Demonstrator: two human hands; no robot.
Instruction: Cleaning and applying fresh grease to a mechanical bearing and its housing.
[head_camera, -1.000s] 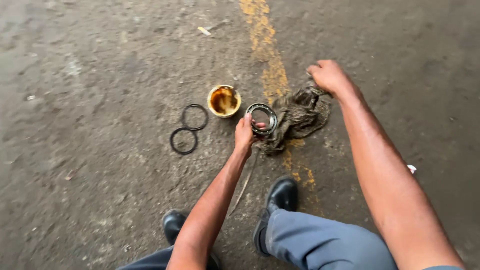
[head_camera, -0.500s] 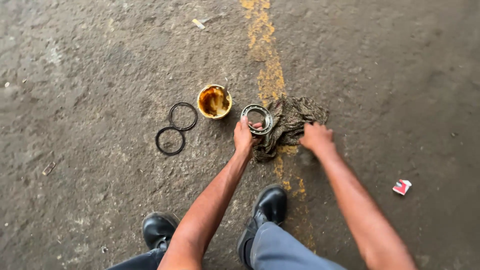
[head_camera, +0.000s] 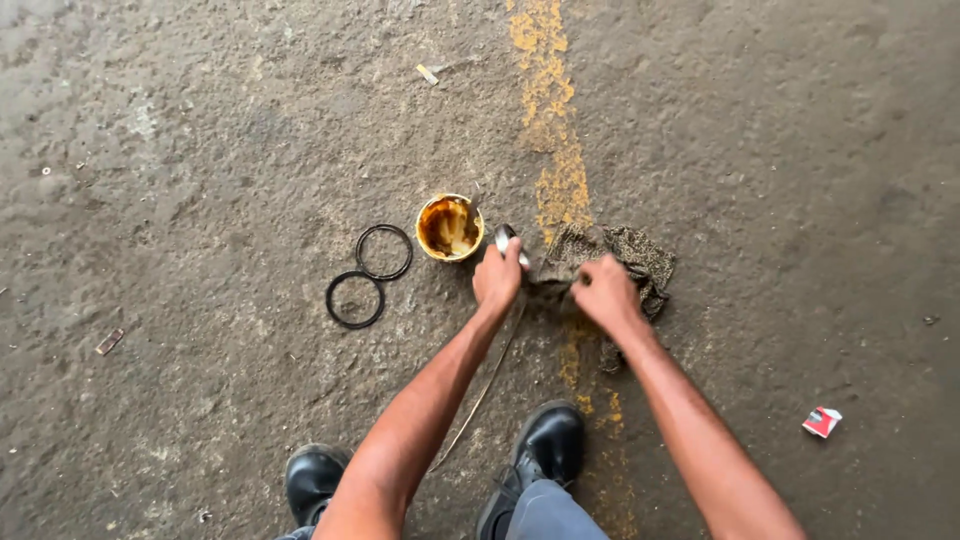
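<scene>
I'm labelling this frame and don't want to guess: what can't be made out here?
- Metal ring: mostly hidden under the left hand; only its shiny top shows.
- Rag: its near part is covered by the right hand.
- Tub: how deep the brown contents go cannot be told from above.
- Scrap: too small to tell what it is.
- Shoes: partly cut off by the bottom edge.

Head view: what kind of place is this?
Probably a workshop yard or garage floor: rough, stained concrete floor with a worn yellow painted line. A grease-smeared tub, two black rubber rings and a dirty rag lie by the hands.
</scene>
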